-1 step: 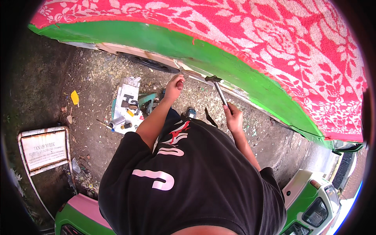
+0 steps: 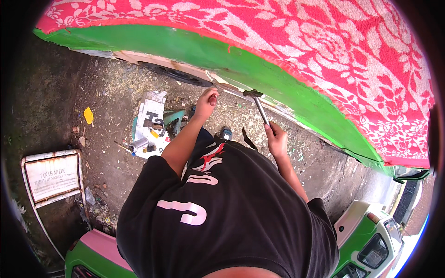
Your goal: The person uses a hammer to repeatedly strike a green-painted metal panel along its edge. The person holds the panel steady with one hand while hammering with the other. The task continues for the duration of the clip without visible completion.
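My left hand (image 2: 204,106) is closed round a tool with a red handle (image 2: 212,99), held up against the lower edge of a green vehicle (image 2: 185,46). Its working end is too small and hidden to tell whether it is a screwdriver or a chisel. In my right hand (image 2: 277,141) is a hammer (image 2: 261,110), gripped by its metal shaft. The dark hammer head lies over the vehicle's lower edge, to the right of the red handle; I cannot tell whether they touch. Bare, worn patches (image 2: 234,88) run along that edge beside both tools.
A pink floral cloth (image 2: 315,51) covers the vehicle's upper part, above a black tyre (image 2: 178,75). On my left a small stand (image 2: 155,104) bears a can (image 2: 138,145) and loose tools. A rusty-framed sign (image 2: 51,178) and parked green vehicles (image 2: 357,231) stand around me.
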Tool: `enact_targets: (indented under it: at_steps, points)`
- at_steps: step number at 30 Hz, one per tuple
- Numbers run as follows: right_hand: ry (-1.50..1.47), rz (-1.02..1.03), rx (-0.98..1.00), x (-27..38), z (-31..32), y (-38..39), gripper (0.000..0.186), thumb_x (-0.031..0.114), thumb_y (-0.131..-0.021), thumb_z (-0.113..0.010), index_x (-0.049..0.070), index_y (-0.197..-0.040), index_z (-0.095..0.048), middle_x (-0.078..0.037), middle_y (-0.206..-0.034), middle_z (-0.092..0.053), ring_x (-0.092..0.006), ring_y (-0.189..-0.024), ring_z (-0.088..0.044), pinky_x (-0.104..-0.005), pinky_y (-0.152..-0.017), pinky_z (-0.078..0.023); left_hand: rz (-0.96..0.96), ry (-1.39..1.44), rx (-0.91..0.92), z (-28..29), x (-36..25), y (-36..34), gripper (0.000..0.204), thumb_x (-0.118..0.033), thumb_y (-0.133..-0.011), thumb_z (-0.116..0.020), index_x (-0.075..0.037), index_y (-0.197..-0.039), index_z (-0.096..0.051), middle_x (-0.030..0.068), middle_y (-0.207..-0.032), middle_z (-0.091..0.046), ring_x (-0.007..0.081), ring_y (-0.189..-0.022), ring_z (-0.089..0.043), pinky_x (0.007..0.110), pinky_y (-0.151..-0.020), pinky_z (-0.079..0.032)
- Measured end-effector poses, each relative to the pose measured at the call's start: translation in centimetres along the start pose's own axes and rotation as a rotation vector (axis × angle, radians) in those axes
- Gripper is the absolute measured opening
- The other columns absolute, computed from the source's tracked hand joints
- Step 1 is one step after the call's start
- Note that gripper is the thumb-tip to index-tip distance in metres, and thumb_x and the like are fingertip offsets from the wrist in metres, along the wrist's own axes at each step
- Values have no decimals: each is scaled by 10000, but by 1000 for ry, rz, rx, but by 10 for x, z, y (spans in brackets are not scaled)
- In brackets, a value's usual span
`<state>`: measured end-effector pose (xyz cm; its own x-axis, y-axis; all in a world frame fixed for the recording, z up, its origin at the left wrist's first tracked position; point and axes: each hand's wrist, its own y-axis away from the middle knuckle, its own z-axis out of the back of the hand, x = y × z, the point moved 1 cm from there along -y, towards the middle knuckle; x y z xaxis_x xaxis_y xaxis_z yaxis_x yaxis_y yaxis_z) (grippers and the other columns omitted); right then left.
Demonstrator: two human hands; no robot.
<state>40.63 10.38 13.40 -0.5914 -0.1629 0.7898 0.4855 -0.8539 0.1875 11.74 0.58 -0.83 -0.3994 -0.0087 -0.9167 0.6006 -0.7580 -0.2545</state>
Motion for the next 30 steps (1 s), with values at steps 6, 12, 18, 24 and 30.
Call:
enact_targets:
  at_steps: [6,12,18,24,30]
  points:
    - [-11,5,-5,11,7,-10,301,255,-935,-646,-17,-1063,-672,-25,-612,-518,-68,-594,-441,-287,-535,-383,2,-163,-36,-6,1,-22,256,104,-721,-628,-48,-924,-657,92,-1015,-667,292,-887,-660,355,-746,-537]
    - [-5,6,-30,7,9,-13,300,261,-931,-649,-6,-1065,-675,-24,-598,-510,-68,-583,-434,-285,-529,-381,-3,-179,-7,-8,8,-29,244,73,-744,-655,-65,-944,-677,85,-1034,-672,316,-912,-666,379,-750,-554]
    - [12,-10,-24,5,11,-18,292,251,-929,-654,-7,-1065,-675,-27,-595,-510,-68,-579,-427,-284,-522,-376,-41,-207,6,-13,5,-34,222,52,-766,-654,-64,-953,-679,86,-1030,-673,315,-898,-670,380,-752,-554]
    - [7,10,-29,5,9,-21,304,266,-924,-658,-1,-1067,-682,-44,-597,-524,-85,-570,-448,-297,-529,-392,34,-281,96,-15,4,-42,260,48,-765,-652,-70,-991,-699,88,-1056,-660,303,-939,-659,384,-802,-539]
    - [26,-23,-3,6,9,-22,321,289,-918,-659,4,-1064,-688,-100,-594,-561,-122,-546,-481,-326,-540,-424,-9,-402,192,-14,7,-45,274,6,-786,-654,-102,-1032,-706,68,-1074,-641,285,-947,-655,386,-813,-537]
